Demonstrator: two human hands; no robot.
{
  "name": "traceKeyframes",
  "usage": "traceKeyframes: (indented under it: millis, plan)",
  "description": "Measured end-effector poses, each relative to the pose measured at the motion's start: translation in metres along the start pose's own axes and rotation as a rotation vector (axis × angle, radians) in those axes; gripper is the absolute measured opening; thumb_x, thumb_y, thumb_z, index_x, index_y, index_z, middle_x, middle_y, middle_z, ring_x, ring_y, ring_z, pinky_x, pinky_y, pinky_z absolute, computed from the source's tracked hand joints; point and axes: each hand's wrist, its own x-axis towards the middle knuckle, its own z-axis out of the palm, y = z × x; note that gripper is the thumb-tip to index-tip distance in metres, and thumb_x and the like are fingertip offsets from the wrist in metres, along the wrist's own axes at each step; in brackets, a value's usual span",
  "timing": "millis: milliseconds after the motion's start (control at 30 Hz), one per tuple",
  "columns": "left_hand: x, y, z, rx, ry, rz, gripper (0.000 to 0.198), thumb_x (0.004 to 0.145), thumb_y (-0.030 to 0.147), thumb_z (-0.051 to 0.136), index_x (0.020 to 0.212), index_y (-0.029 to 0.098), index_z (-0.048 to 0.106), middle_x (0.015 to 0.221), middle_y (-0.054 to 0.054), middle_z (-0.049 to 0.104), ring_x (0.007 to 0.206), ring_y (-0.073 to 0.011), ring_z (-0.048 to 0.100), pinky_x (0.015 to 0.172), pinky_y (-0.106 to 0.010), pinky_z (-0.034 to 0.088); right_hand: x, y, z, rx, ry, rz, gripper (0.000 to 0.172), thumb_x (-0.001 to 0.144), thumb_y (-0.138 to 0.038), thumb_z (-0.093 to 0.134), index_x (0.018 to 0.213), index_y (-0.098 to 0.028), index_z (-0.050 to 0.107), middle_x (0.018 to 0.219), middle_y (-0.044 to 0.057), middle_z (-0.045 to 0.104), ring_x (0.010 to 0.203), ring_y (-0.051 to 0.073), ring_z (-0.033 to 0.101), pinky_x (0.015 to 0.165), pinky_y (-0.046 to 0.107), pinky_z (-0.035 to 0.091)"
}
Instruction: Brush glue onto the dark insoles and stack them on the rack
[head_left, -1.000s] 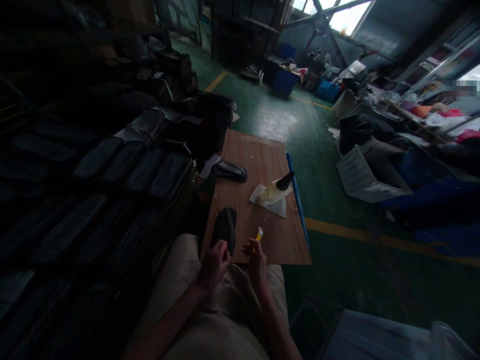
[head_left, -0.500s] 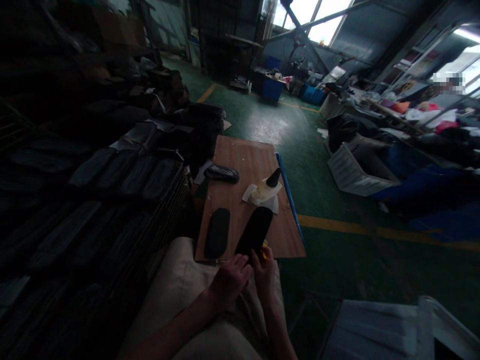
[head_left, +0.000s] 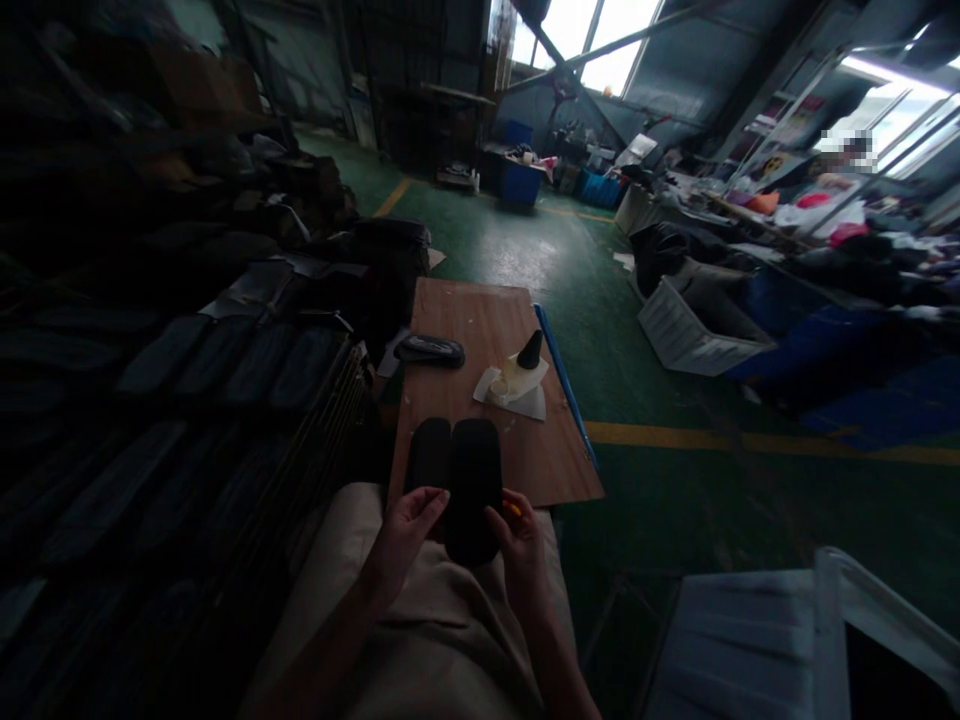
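Observation:
A flat black oblong pad with rounded ends (head_left: 475, 480) is held upright over the near edge of a wooden board (head_left: 559, 470). My right hand (head_left: 521, 545) grips its right side, with the thumb across the face. A small yellow-orange object (head_left: 511, 508) shows among that hand's fingers; its kind is unclear. Fingers of my left hand (head_left: 409, 530) are pinched together at the pad's left edge. Behind, a second dark oblong pad (head_left: 427, 455) lies on the board, partly covered. Farther off are a black-tipped cone-shaped bottle (head_left: 530, 352) on crumpled pale paper (head_left: 532, 400) and a dark oblong piece (head_left: 430, 350).
Stacked dark oblong pieces (head_left: 247, 365) crowd the left side. A pale bin (head_left: 735, 620) stands close at right, and another grey-white bin (head_left: 690, 325) sits beyond it. A blue strip (head_left: 566, 380) runs along the board's right edge. Cluttered tables line the far right.
The black pad has swung from a rightward tilt to upright and moved left, nearer my body. My left hand has shifted left to its other edge. The view has turned slightly right.

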Motion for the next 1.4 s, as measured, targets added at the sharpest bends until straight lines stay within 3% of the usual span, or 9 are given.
traceKeyframes:
  millis: [167, 533, 933, 1167, 1400]
  plan:
    - [-0.012, 0.004, -0.002, -0.08, -0.007, -0.04, 0.035, 0.069, 0.043, 0.076, 0.085, 0.014, 0.068, 0.074, -0.003, 0.069, 0.062, -0.0132, 0.062, 0.059, -0.023, 0.052, -0.003, 0.001, 0.005, 0.065, -0.022, 0.035, 0.035, 0.071, -0.037, 0.076, 0.099, -0.022, 0.06, 0.087, 0.003, 0.071, 0.08, 0.018, 0.066, 0.072, 0.027, 0.053]
    - [-0.015, 0.001, -0.002, -0.083, 0.056, -0.026, 0.039, 0.066, 0.041, 0.078, 0.09, 0.013, 0.066, 0.075, -0.003, 0.069, 0.063, -0.014, 0.064, 0.058, -0.023, 0.051, -0.001, 0.013, 0.006, 0.099, -0.031, 0.041, 0.043, 0.069, -0.044, 0.075, 0.101, -0.019, 0.061, 0.089, 0.006, 0.073, 0.08, 0.02, 0.068, 0.072, 0.031, 0.054]
    - [-0.016, -0.002, 0.001, -0.029, 0.015, -0.034, 0.034, 0.065, 0.04, 0.079, 0.081, 0.013, 0.065, 0.069, 0.0, 0.065, 0.056, -0.0107, 0.058, 0.052, -0.02, 0.048, 0.004, 0.009, 0.004, 0.017, 0.064, 0.011, 0.035, 0.076, -0.056, 0.063, 0.077, -0.022, 0.056, 0.061, -0.004, 0.053, 0.054, 0.012, 0.047, 0.049, 0.022, 0.037]
    - [-0.015, -0.005, 0.003, -0.053, 0.036, -0.045, 0.038, 0.067, 0.048, 0.077, 0.075, 0.013, 0.065, 0.066, 0.0, 0.064, 0.059, -0.0122, 0.059, 0.056, -0.021, 0.05, 0.003, 0.01, 0.001, -0.009, 0.065, 0.008, 0.029, 0.076, -0.05, 0.065, 0.073, -0.022, 0.057, 0.062, -0.004, 0.049, 0.056, 0.012, 0.045, 0.049, 0.022, 0.034]
    - [-0.016, -0.007, 0.006, -0.089, 0.056, -0.063, 0.036, 0.065, 0.046, 0.078, 0.077, 0.013, 0.066, 0.068, -0.001, 0.067, 0.06, -0.0131, 0.06, 0.059, -0.023, 0.051, 0.001, 0.005, 0.001, -0.029, 0.047, -0.009, 0.029, 0.078, -0.05, 0.063, 0.074, -0.022, 0.059, 0.062, -0.003, 0.05, 0.055, 0.013, 0.045, 0.05, 0.023, 0.036]
